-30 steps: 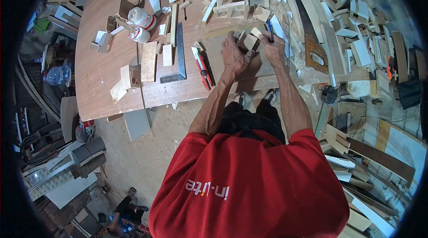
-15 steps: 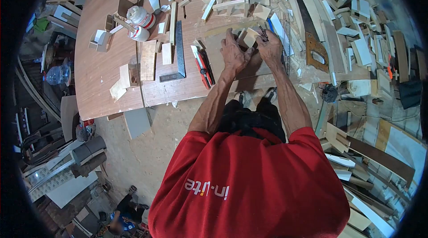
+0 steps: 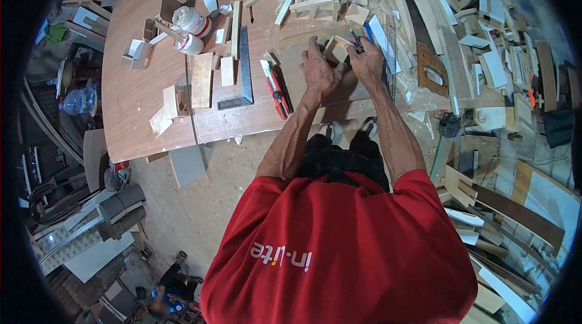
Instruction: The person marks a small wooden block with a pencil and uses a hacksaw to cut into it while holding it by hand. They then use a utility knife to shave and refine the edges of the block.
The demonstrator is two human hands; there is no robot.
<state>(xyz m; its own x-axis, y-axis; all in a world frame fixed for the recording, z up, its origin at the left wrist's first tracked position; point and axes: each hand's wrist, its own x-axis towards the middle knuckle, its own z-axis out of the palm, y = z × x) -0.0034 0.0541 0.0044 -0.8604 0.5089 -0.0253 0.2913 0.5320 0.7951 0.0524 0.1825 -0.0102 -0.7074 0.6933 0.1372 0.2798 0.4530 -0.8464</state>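
Note:
A small light-wood box-like piece (image 3: pixel 337 49) stands on a flat brown board (image 3: pixel 291 75) at the front edge of the table. My left hand (image 3: pixel 320 70) grips its left side, with the thumb toward the near side. From the right, my right hand (image 3: pixel 367 62) holds a dark slim tool (image 3: pixel 357 42), its fingers closed around it beside the wooden piece. What kind of tool this is cannot be made out. Left of the board lies a red-and-black utility knife (image 3: pixel 277 94). A metal try square (image 3: pixel 245 69) rests farther left.
White glue jars (image 3: pixel 190 43) with a stick stand on the left of the table. Wooden frames (image 3: pixel 315 1) and offcuts lie behind my hands. A handsaw (image 3: pixel 431 72) lies to the right. Another person (image 3: pixel 170 293) is low on the floor at lower left.
The small wooden piece has turned slightly between my hands, showing more of its inside. My hands have barely shifted.

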